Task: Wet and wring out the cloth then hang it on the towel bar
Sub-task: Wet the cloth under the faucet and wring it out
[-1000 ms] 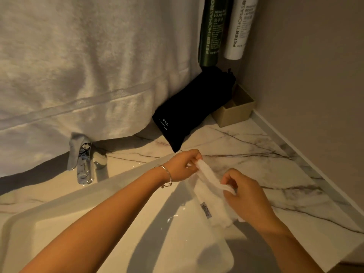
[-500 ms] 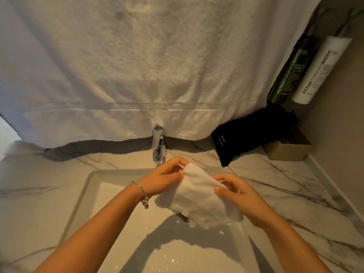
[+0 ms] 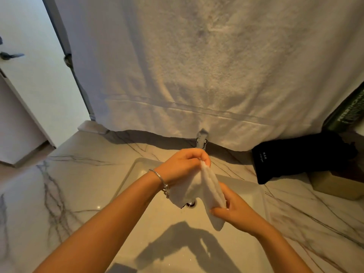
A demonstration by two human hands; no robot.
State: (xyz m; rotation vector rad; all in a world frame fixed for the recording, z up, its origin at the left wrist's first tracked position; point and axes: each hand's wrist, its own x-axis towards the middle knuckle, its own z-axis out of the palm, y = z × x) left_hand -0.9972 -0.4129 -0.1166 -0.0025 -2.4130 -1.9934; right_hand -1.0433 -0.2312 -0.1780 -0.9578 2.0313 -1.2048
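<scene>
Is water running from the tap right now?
No, no stream falls from the chrome tap; both hands hold the small white cloth over the white basin.

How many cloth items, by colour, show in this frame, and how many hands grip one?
White: 2, the cloth and the big hanging towel
Black: 1, the pouch
Total: 3
Hands gripping the cloth: 2, left hand, right hand

Both hands over sink (image 3: pixel 254 194): left hand (image 3: pixel 183 164) pinches cloth (image 3: pixel 204 192) top, right hand (image 3: pixel 234 211) grips lower end; faucet (image 3: pixel 202 139) behind, big towel (image 3: pixel 206 66) above.
</scene>
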